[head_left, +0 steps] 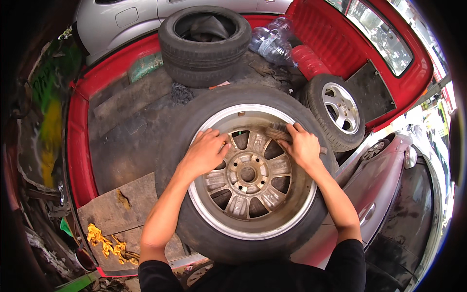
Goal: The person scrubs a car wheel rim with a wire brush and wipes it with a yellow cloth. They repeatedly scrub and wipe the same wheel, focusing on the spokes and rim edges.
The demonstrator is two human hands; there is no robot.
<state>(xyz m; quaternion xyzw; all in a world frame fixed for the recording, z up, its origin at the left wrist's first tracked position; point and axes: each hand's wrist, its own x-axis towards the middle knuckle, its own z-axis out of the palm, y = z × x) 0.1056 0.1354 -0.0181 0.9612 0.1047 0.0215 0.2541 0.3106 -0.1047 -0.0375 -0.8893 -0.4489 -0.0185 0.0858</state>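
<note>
The wheel [247, 161], tyre [216, 239] fitted, lies inner face up beside the truck bed [80, 158]. The right hand [302, 148] grips a brush [278, 132] at the barrel; the left hand's [204, 152] fingers half-curl, apparently empty. Brushing looks unfinished: brown grime remains.

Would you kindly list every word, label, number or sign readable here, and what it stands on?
Green painted lettering on the weathered panel at far left: not copied out here.
Tire in front of the person: no readable marking.
Center cap of the silver alloy wheel at right: too small to read.
</note>
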